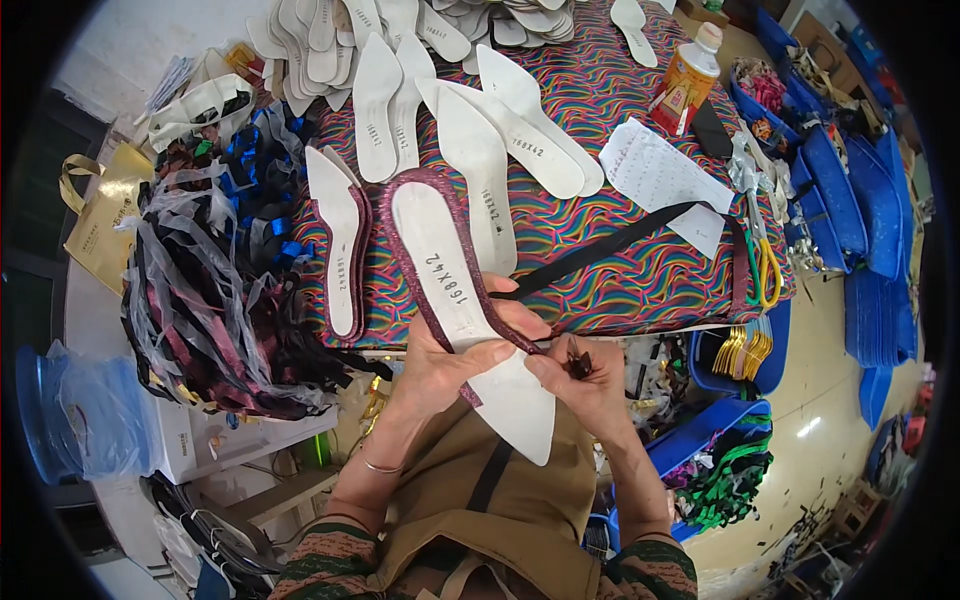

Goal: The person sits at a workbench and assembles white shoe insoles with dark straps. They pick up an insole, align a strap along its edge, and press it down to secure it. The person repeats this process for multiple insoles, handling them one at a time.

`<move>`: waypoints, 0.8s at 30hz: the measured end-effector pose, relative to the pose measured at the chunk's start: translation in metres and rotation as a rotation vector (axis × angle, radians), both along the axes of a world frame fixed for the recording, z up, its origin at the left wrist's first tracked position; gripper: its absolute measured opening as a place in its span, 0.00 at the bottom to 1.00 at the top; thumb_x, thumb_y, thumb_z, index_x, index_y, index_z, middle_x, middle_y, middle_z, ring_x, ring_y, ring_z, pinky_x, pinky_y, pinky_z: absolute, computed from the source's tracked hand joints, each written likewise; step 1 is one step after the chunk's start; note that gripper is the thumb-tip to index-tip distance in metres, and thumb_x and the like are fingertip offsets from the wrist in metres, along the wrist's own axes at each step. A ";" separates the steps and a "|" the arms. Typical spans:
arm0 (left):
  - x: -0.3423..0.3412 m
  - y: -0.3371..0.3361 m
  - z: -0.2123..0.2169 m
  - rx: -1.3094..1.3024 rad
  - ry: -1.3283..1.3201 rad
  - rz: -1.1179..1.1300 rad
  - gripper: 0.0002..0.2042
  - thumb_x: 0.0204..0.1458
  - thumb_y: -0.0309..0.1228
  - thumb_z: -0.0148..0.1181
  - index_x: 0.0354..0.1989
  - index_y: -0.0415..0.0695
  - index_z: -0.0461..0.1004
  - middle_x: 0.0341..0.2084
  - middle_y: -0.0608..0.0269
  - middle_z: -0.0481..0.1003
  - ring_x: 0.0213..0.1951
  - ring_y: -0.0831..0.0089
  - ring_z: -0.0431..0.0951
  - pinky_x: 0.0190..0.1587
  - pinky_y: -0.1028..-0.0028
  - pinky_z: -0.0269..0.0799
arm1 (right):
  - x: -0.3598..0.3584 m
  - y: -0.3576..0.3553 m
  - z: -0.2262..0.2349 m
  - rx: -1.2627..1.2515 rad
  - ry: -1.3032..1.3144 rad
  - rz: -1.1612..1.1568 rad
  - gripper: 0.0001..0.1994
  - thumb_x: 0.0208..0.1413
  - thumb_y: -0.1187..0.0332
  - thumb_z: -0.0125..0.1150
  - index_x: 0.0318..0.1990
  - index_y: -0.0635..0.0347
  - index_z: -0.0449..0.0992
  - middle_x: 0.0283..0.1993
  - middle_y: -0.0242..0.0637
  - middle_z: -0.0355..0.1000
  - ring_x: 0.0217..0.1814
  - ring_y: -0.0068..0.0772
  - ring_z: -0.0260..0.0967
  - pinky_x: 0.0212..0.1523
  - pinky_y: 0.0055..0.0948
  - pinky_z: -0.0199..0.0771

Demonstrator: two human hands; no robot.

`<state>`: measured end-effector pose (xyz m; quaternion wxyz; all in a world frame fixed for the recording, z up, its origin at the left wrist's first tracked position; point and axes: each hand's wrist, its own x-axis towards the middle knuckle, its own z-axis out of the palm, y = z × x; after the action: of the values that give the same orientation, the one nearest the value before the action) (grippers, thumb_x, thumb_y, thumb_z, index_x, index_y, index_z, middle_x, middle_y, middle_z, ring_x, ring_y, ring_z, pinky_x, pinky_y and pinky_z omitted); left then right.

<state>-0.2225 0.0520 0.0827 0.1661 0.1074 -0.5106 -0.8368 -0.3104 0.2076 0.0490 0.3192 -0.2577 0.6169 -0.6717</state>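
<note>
My left hand (455, 355) grips a white pointed shoe insole (450, 290), thumb lying across its middle. A dark maroon glittery strip (400, 235) wraps around the insole's rounded end and sides. My right hand (585, 385) pinches the strip's end at the insole's right edge, close to the left fingertips. The insole's pointed tip (535, 440) hangs over my lap. A second insole edged in the same maroon strip (340, 250) lies on the table to the left.
Several bare white insoles (480, 150) lie on the table's wavy multicoloured cloth (620, 250). A glue bottle (688, 80), paper sheet (660, 170), black strap (620, 245) and scissors (765, 265) sit right. Tangled ribbon scraps (215, 290) pile at left. Blue trays (850, 200) stand far right.
</note>
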 end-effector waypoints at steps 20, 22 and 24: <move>0.022 0.021 -0.026 -0.090 -0.294 -0.195 0.07 0.56 0.26 0.59 0.39 0.34 0.76 0.27 0.62 0.79 0.30 0.78 0.78 0.35 0.77 0.75 | -0.041 -0.026 0.029 -0.127 0.130 0.029 0.10 0.55 0.70 0.63 0.27 0.67 0.74 0.18 0.26 0.65 0.21 0.11 0.59 0.20 0.20 0.57; 0.023 0.024 -0.024 -0.079 -0.313 -0.265 0.07 0.56 0.26 0.59 0.38 0.34 0.76 0.28 0.61 0.79 0.30 0.78 0.78 0.35 0.77 0.75 | -0.057 -0.029 0.035 -0.066 0.248 0.057 0.11 0.55 0.69 0.63 0.25 0.67 0.75 0.19 0.25 0.64 0.22 0.11 0.58 0.21 0.20 0.56; 0.023 0.028 -0.026 -0.115 -0.290 -0.246 0.08 0.56 0.27 0.59 0.38 0.34 0.76 0.28 0.61 0.79 0.30 0.78 0.78 0.35 0.76 0.75 | -0.065 -0.033 0.045 0.029 0.356 0.091 0.11 0.54 0.68 0.63 0.25 0.67 0.75 0.20 0.24 0.64 0.25 0.11 0.57 0.23 0.20 0.57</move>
<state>-0.1991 0.0801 0.0571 -0.0069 0.1541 -0.5855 -0.7959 -0.3755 0.1749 0.0939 0.2389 -0.3957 0.6607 -0.5914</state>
